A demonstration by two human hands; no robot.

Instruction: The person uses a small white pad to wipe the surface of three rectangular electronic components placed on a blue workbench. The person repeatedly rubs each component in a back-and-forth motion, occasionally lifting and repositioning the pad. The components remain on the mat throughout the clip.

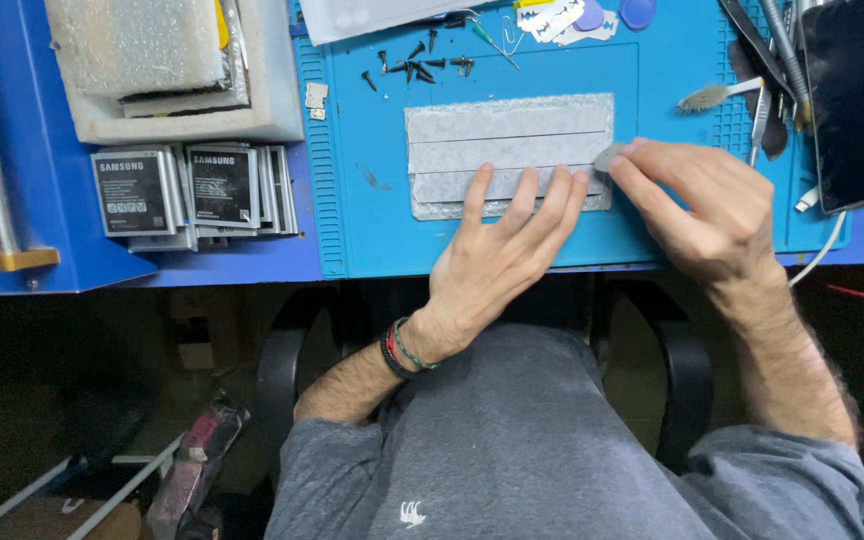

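A blue workbench (42, 200) spans the top; below its edge sits a black chair (282, 370) over a dim, cluttered floor (62, 400)

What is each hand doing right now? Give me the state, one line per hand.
Left hand: open, fingers spread flat on the grey strips.
Right hand: fingertips pinching the strips' right edge.

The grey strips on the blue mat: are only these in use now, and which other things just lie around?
In use:
- grey strips, pressed flat by left hand
- right hand pinching their right end
- blue mat beneath

Lying about:
- black screws
- phone batteries
- small brush
- dark phone
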